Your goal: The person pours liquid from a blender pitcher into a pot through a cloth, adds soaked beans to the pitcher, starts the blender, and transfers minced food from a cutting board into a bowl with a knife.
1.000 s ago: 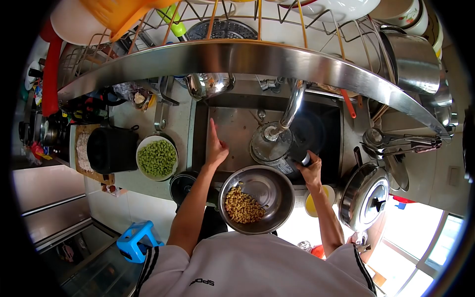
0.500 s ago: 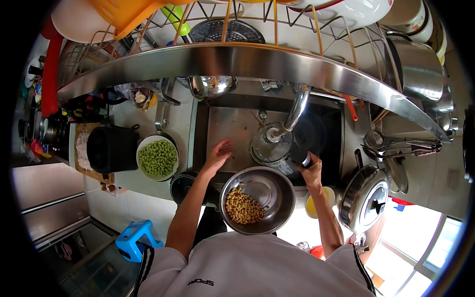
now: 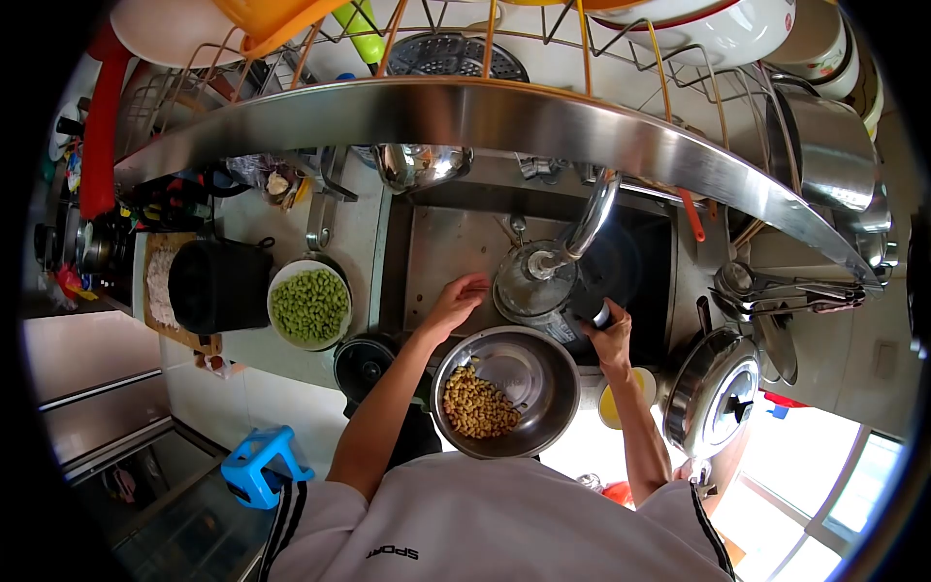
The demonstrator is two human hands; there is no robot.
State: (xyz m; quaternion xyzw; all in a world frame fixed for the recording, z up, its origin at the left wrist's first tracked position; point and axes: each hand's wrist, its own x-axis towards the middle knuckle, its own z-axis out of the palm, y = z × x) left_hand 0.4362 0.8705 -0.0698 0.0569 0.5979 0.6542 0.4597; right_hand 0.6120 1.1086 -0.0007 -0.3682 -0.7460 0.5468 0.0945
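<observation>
My right hand (image 3: 609,335) is closed round the dark, silver-ringed handle of what looks like a glass jug (image 3: 533,283) in the sink (image 3: 451,242). The jug sits beneath the tap (image 3: 593,218); whether water runs is hard to make out. My left hand (image 3: 458,306) hovers over the sink's near edge to the jug's left, fingers loosely stretched and holding nothing. Between my forearms is a steel bowl (image 3: 548,378) containing small pale-brown pieces, like soaked beans or nuts (image 3: 477,403). What supports the bowl is hidden.
Left of the sink stand a bowl of green beans (image 3: 310,306) and a black container (image 3: 221,286). A lidded pan (image 3: 713,393) is on the right. Overhead, a steel-edged dish rack (image 3: 485,102) spans the sink. A blue stool (image 3: 264,468) stands on the floor.
My left hand has moved right, closer to the jug. My right hand keeps its grip on the handle. The view has shifted slightly.
</observation>
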